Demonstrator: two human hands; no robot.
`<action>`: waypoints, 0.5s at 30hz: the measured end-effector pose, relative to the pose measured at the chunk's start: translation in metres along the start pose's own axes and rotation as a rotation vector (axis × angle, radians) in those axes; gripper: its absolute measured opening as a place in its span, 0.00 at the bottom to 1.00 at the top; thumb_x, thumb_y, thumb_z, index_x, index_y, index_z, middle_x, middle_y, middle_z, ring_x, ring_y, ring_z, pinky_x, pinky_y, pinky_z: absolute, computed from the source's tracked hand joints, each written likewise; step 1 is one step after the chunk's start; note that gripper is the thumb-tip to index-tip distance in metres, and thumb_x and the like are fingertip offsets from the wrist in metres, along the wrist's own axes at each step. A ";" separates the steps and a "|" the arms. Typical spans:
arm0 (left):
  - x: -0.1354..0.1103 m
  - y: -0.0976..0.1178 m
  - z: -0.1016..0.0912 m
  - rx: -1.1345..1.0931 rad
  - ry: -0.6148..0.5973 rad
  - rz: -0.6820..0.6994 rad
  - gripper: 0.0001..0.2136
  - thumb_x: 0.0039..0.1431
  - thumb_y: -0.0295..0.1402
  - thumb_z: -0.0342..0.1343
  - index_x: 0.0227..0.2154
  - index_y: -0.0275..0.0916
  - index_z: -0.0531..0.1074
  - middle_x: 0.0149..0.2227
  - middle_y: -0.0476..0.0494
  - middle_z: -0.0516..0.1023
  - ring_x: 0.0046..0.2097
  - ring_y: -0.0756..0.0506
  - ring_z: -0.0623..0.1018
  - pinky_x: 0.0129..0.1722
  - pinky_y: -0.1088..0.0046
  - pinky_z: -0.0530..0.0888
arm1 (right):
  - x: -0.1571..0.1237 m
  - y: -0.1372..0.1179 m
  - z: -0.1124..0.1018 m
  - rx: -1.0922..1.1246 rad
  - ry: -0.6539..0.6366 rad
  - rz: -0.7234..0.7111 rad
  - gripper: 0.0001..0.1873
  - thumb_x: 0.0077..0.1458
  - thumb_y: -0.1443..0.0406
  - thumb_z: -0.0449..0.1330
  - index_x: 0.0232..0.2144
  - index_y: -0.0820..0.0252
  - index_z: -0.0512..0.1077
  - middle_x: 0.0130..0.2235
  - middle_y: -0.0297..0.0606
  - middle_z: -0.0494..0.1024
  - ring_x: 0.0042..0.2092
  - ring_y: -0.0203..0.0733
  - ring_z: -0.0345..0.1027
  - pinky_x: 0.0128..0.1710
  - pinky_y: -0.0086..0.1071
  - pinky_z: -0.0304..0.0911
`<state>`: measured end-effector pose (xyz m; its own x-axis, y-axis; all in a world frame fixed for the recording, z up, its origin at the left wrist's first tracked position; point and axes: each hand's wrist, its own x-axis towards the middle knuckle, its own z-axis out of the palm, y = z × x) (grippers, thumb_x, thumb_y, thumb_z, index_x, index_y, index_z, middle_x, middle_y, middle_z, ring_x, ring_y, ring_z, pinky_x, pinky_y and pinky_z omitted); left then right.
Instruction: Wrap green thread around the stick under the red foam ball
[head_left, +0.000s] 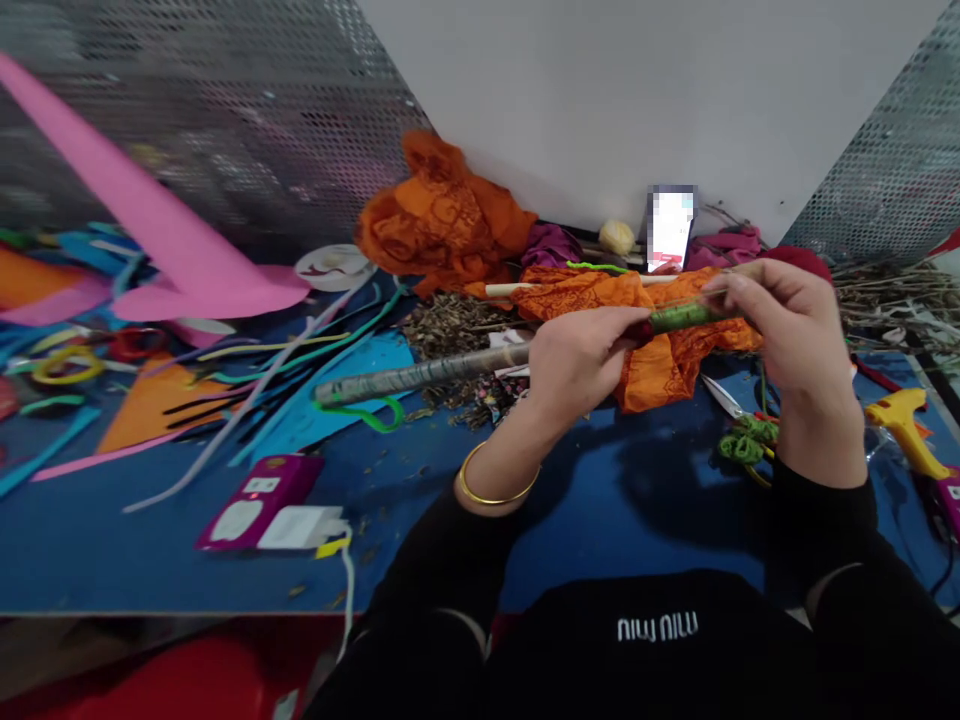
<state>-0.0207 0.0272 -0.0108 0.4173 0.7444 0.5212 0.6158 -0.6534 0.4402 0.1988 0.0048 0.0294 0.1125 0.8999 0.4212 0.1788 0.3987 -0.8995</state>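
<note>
My left hand (pixel 581 365) is wrapped around the middle of a long thin rod (pixel 420 377), whose grey patterned end juts out to the left over the blue table (pixel 450 510). My right hand (pixel 787 325) pinches the rod's right end, where it is covered in green (pixel 682 318). A piece of orange patterned fabric (pixel 660 365) hangs under the rod between my hands. A gold bangle sits on my left wrist.
Pink and orange foam sheets (pixel 165 250) and coloured strips lie at the left. A purple power strip (pixel 259 490) with a white plug sits near the front edge. Scissors (pixel 724 395), green cord (pixel 746 440) and a yellow glue gun (pixel 907 425) lie right. A phone (pixel 670 230) leans on the wall.
</note>
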 end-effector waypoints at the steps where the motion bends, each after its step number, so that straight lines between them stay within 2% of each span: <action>1: 0.001 -0.002 -0.003 -0.010 0.013 -0.017 0.17 0.63 0.27 0.56 0.51 0.40 0.82 0.50 0.43 0.86 0.51 0.41 0.85 0.51 0.68 0.77 | -0.001 -0.005 -0.007 0.014 0.018 0.017 0.10 0.60 0.65 0.64 0.26 0.59 0.76 0.28 0.35 0.79 0.31 0.33 0.74 0.33 0.30 0.69; 2: 0.001 -0.003 -0.005 -0.017 0.023 -0.034 0.16 0.63 0.27 0.56 0.51 0.41 0.82 0.50 0.43 0.86 0.52 0.41 0.84 0.51 0.68 0.77 | -0.002 -0.010 -0.014 0.022 0.019 0.041 0.11 0.60 0.65 0.64 0.25 0.59 0.76 0.26 0.34 0.78 0.26 0.31 0.72 0.28 0.29 0.66; 4: 0.003 -0.005 -0.009 -0.025 0.031 -0.061 0.16 0.62 0.27 0.57 0.51 0.43 0.82 0.50 0.44 0.86 0.52 0.41 0.85 0.51 0.68 0.77 | -0.003 -0.020 -0.028 0.023 -0.003 0.099 0.12 0.58 0.64 0.67 0.23 0.59 0.75 0.23 0.32 0.74 0.18 0.28 0.62 0.17 0.28 0.52; 6: 0.003 -0.006 -0.012 -0.032 0.027 -0.070 0.16 0.62 0.27 0.58 0.51 0.44 0.83 0.50 0.44 0.86 0.52 0.41 0.85 0.51 0.68 0.77 | -0.003 -0.027 -0.039 0.026 -0.002 0.128 0.10 0.53 0.65 0.70 0.23 0.59 0.75 0.19 0.30 0.70 0.14 0.25 0.52 0.13 0.31 0.38; 7: 0.004 -0.006 -0.013 -0.034 0.021 -0.071 0.16 0.62 0.28 0.59 0.51 0.44 0.83 0.50 0.44 0.86 0.51 0.40 0.85 0.51 0.67 0.77 | -0.001 -0.028 -0.044 0.036 0.028 0.123 0.08 0.51 0.67 0.71 0.24 0.58 0.76 0.18 0.29 0.68 0.14 0.25 0.50 0.13 0.32 0.34; 9: 0.005 -0.007 -0.014 -0.030 0.006 -0.072 0.16 0.61 0.28 0.59 0.50 0.45 0.83 0.49 0.44 0.87 0.51 0.40 0.85 0.50 0.67 0.77 | 0.004 -0.026 -0.051 0.065 0.139 0.072 0.04 0.47 0.68 0.72 0.27 0.58 0.80 0.17 0.29 0.67 0.14 0.26 0.50 0.14 0.33 0.32; 11: 0.005 -0.008 -0.015 -0.024 -0.016 -0.065 0.16 0.60 0.28 0.59 0.50 0.45 0.83 0.49 0.45 0.87 0.50 0.40 0.85 0.49 0.67 0.77 | 0.013 -0.017 -0.057 0.104 0.245 0.009 0.05 0.46 0.69 0.71 0.29 0.58 0.82 0.19 0.32 0.71 0.14 0.27 0.51 0.14 0.36 0.32; 15: 0.006 -0.011 -0.019 -0.065 -0.055 -0.066 0.17 0.58 0.27 0.60 0.48 0.46 0.84 0.47 0.46 0.87 0.50 0.41 0.85 0.49 0.68 0.77 | 0.033 0.009 -0.077 0.124 0.329 0.002 0.05 0.45 0.67 0.70 0.29 0.56 0.81 0.26 0.37 0.78 0.14 0.25 0.46 0.16 0.39 0.31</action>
<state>-0.0374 0.0366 0.0010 0.4143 0.7914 0.4494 0.5995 -0.6089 0.5195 0.2790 0.0249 0.0445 0.4253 0.8037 0.4162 0.0601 0.4338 -0.8990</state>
